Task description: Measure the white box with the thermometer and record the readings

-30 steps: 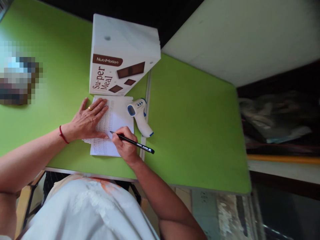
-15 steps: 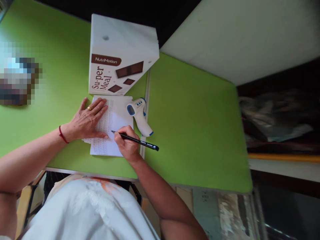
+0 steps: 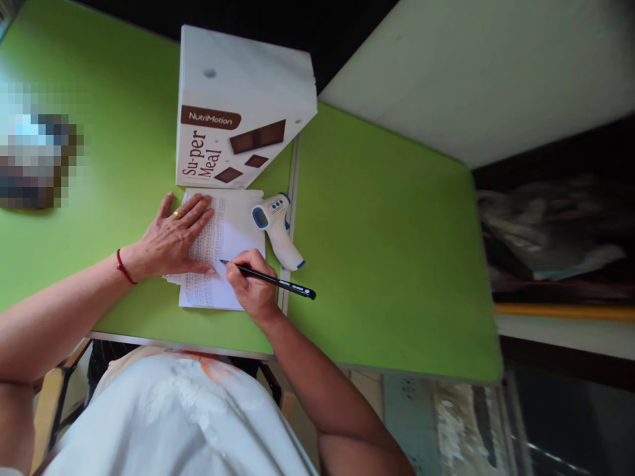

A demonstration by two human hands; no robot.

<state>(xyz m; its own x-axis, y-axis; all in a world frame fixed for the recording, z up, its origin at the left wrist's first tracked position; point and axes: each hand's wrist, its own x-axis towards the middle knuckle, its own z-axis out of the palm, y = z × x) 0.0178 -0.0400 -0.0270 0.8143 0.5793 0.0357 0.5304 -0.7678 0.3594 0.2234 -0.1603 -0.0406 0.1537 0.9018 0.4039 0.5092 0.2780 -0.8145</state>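
My left hand [image 3: 179,235] lies flat with fingers spread on a notebook [image 3: 243,221], whose left part carries dense rows of handwriting. A gold ring sits on one finger, and a red cord circles the wrist. In my right hand [image 3: 254,287] a black pen [image 3: 290,285] is pinched, its tip at the page near the edge of the written rows and its cap end pointing right. Just right of the page lies a white and blue infrared thermometer [image 3: 280,235]. Part of the writing is hidden under my left hand.
A white box [image 3: 243,86] printed "NutriMotion Su-per Meal" stands behind the notebook on the green table [image 3: 387,264]. At the far left is a pixelated object [image 3: 34,158]. Dark shelving with a plastic bag [image 3: 550,231] is beyond the table's right edge.
The pen tip has shifted very slightly left on the page. My left hand, the box and the thermometer stay where they were.
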